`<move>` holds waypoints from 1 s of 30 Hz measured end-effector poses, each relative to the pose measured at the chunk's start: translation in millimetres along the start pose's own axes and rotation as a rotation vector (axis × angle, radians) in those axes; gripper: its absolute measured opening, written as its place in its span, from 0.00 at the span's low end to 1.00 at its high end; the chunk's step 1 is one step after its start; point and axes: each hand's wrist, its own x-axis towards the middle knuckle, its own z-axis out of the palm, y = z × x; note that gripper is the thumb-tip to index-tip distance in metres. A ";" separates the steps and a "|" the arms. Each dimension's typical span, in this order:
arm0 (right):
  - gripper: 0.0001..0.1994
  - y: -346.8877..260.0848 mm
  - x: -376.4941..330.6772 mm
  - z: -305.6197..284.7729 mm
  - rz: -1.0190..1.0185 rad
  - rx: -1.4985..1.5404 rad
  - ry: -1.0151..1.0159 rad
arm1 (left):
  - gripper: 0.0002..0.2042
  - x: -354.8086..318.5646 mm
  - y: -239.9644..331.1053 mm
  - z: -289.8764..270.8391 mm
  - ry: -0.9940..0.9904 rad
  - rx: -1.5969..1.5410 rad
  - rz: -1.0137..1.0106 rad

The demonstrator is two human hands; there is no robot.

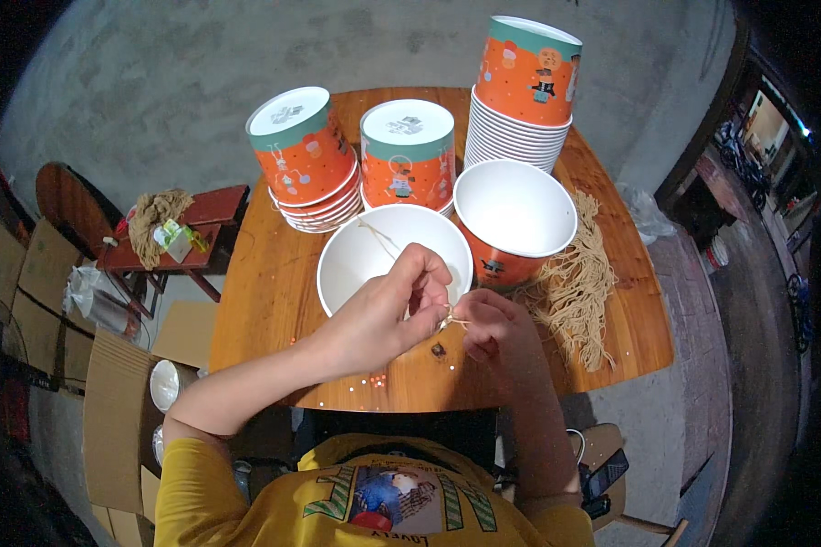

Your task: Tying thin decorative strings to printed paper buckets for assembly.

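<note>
My left hand [397, 305] and my right hand [500, 333] meet above the near part of the table, fingers pinched together on a thin tan cord [448, 318]. A loop or knot seems to lie between the fingertips, too small to make out well. A loose length of cord sticks up past my left hand, over the white inside of a paper bucket [347, 264] that stands mouth up. Right of it is another upright bucket [511, 214], orange outside. Beside that one lies a bundle of tan cords [582, 287].
Upside-down orange and green buckets stand stacked at the back left [296, 150], back middle [406, 155] and, tallest, back right [524, 82]. Small white and orange bits [374, 381] dot the wooden table's [629, 310] near edge. A red bench [214, 214] stands left, cardboard [114, 410] below it.
</note>
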 end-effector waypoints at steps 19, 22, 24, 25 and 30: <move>0.02 16.1 -2.4 18.2 -0.523 -0.393 0.250 | 0.13 -0.3 9.5 -5.5 -0.109 0.045 -0.233; 0.02 16.4 -2.8 17.0 -0.515 -0.396 0.248 | 0.08 -2.3 2.9 -4.7 -0.026 0.190 -0.137; 0.07 16.8 -2.9 14.4 -0.559 -0.496 0.221 | 0.07 -4.1 -5.2 -6.0 -0.007 0.262 -0.091; 0.07 16.6 -3.3 14.8 -0.559 -0.496 0.220 | 0.05 -4.8 -7.1 -6.5 0.012 0.333 -0.044; 0.07 19.2 -2.8 13.6 -0.534 -0.468 0.200 | 0.04 -5.9 -1.1 -7.1 0.009 0.305 -0.091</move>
